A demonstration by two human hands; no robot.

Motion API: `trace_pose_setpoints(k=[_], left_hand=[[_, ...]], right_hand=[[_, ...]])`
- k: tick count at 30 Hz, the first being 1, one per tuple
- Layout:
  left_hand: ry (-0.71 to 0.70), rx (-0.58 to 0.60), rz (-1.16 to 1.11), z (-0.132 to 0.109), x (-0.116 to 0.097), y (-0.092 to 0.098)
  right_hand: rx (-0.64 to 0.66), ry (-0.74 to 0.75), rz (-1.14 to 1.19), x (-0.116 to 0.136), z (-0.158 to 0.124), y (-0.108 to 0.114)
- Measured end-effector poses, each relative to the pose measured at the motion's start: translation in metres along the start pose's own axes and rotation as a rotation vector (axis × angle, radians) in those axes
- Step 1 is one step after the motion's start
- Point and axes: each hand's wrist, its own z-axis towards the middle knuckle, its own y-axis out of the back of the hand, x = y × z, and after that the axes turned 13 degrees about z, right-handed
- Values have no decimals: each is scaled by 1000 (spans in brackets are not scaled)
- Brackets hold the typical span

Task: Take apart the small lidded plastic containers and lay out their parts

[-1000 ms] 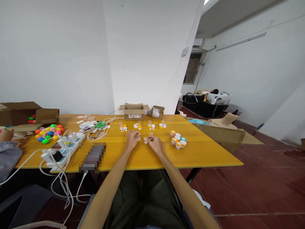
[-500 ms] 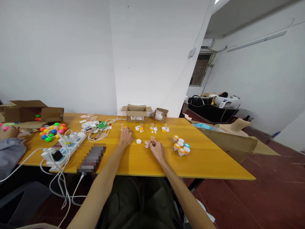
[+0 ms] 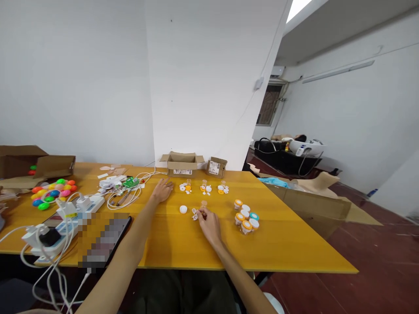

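My left hand [image 3: 161, 190] reaches forward over the yellow table [image 3: 281, 244], its fingers curled over a small group of white and orange pieces that it hides. My right hand [image 3: 207, 222] rests nearer me, fingers pinched beside tiny white pieces [image 3: 194, 213] and a small clear cup [image 3: 204, 203]. A white round lid [image 3: 183, 209] lies alone between the hands. Three more small groups of white and orange parts [image 3: 203, 188] stand in a row behind. A cluster of small jars with orange, white and teal lids [image 3: 245, 217] sits right of my right hand.
Two small open cardboard boxes [image 3: 182, 164] stand at the table's back edge by a white pillar. At left lie a power strip with chargers [image 3: 65, 213], tangled cables, coloured balls [image 3: 50, 192], a larger cardboard box [image 3: 19, 163] and a blurred flat object [image 3: 103, 240].
My left hand left the spot beside my right hand and reached forward left to the row of small parts, leaving a white lid on the table. The camera view shifted.
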Motion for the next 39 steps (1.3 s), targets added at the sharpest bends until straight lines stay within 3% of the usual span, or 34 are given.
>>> trace_pose_setpoints(k=[24, 39], left_hand=[[72, 34, 243, 5, 41, 9], [129, -22, 237, -3, 14, 40]], right_hand=[[4, 27, -102, -7, -7, -6], [4, -4, -184, 11, -9, -2]])
